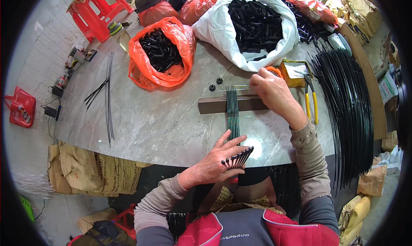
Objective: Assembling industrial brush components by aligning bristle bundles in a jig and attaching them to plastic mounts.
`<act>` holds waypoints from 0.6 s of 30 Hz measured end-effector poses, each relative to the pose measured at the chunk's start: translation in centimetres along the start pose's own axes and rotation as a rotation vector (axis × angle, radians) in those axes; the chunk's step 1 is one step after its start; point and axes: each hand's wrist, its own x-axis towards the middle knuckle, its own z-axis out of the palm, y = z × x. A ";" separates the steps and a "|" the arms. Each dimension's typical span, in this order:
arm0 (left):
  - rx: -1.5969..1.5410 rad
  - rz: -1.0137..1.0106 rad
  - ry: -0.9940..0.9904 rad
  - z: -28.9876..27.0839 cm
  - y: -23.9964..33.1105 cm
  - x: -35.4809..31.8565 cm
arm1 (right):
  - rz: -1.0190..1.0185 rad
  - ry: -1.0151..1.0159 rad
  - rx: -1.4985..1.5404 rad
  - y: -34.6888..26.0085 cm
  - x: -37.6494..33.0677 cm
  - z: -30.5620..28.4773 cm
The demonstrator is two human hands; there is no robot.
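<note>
Several slim dark green-black rods (232, 111) lie side by side across a brown bar (212, 105) on the table. My left hand (212, 160) grips their near part; black knobbed ends (238, 158) fan out between its thumb and fingers. A fine wire crosses the back of this hand. At the rods' far ends, my right hand (274, 93) is closed in a pinch on thin wire (243, 89) that runs leftward over them. Its fingertips are partly hidden. Two small black toothed pieces (212, 87) rest left of the far ends.
An orange bag (135, 70) and a white sack (212, 31) hold black plastic parts. Yellow-handled pliers (311, 102) and a yellow box (296, 78) lie right of my right hand. Long black rods (347, 108) pile at the right edge; loose rods (108, 100) lie left.
</note>
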 end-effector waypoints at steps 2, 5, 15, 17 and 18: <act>-0.004 -0.004 -0.003 -0.1 0.0 0.1 | 0.001 0.018 -0.040 0.1 0.0 0.2; 0.001 0.001 0.003 -0.1 0.1 0.1 | 0.015 0.009 -0.089 0.3 -0.1 0.4; -0.008 -0.002 0.000 -0.1 0.2 0.1 | 0.008 -0.007 -0.099 0.6 -0.2 0.7; -0.006 -0.020 0.003 -0.1 0.1 0.0 | -0.007 -0.001 -0.088 0.6 -0.1 0.9; -0.006 -0.016 0.010 -0.1 0.0 -0.1 | -0.008 -0.002 -0.087 0.5 -0.1 0.9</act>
